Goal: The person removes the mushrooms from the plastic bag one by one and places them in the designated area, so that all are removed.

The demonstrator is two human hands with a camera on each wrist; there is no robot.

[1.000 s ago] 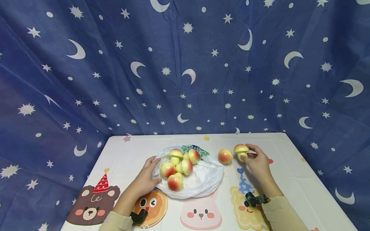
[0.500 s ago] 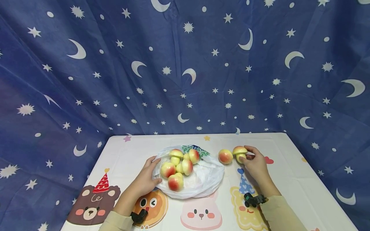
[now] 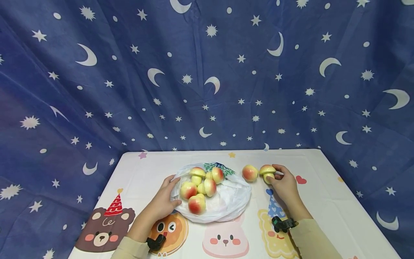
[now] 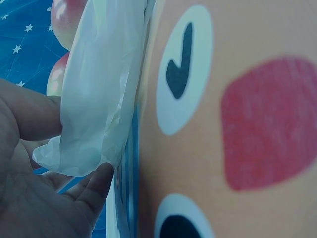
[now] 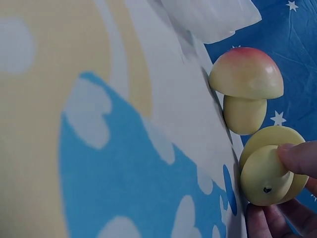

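In the head view, a crumpled white plastic bag (image 3: 229, 201) lies spread on the table, with several toy mushrooms (image 3: 196, 204) with red-and-yellow caps heaped on its left half. My left hand (image 3: 164, 198) holds the bag's left edge; the left wrist view shows the white film (image 4: 96, 89) between thumb and fingers. Right of the bag, my right hand (image 3: 286, 183) pinches a toy mushroom (image 3: 267, 172) by its stem and cap. That mushroom's yellow underside (image 5: 265, 173) faces the right wrist camera. Just left of it lies a second loose mushroom (image 3: 250, 173), close beside it.
A white tablecloth (image 3: 323, 201) printed with cartoon animals covers the table. Behind the far edge hangs a dark blue curtain (image 3: 207, 90) with stars and moons. Green leaf print (image 3: 217, 167) shows at the bag's back edge.
My right hand has shifted slightly left and toward me with its mushroom. The loose mushroom beside it has moved a little left. My left hand and the bag have stayed put.
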